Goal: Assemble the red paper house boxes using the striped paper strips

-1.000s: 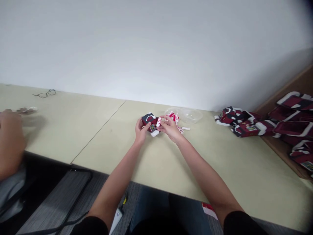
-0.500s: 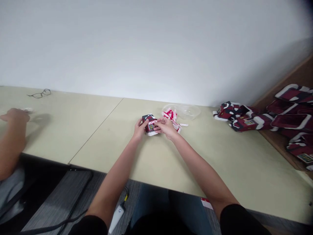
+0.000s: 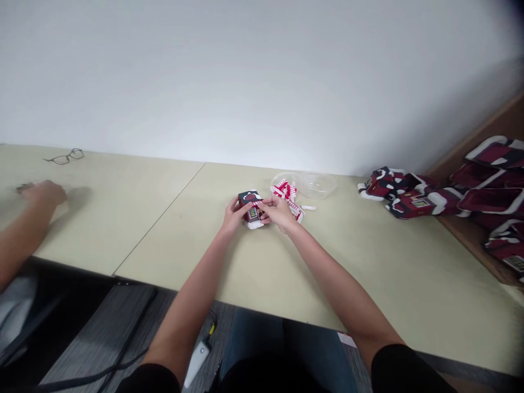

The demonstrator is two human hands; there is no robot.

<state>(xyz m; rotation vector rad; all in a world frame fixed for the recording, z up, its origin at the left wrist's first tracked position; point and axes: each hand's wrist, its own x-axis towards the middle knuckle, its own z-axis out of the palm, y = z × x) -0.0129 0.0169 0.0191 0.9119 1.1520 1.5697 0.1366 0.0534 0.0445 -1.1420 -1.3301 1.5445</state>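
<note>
A small dark red paper house box (image 3: 251, 214) with white edging and printed yellow windows is held just above the table. My left hand (image 3: 234, 214) grips its left side, with the thumb across the front. With its fingers pinched, my right hand (image 3: 279, 212) presses a red-and-white striped paper strip (image 3: 256, 203) against the front of the box. The right fingertips partly cover the strip and the box's right side. Just behind the right hand, more striped paper pieces (image 3: 285, 189) lie in and beside a clear plastic container (image 3: 317, 185).
Several similar house boxes (image 3: 413, 204) lie at the right, more of them in a brown cardboard box (image 3: 454, 232). Glasses (image 3: 64, 158) rest at the back left. Another person's hand (image 3: 47, 192) works on the left part of the table (image 3: 164, 240).
My left thumb has moved right, to the striped strip; my right hand stays almost in place. The other person's hand has moved to the right.
</note>
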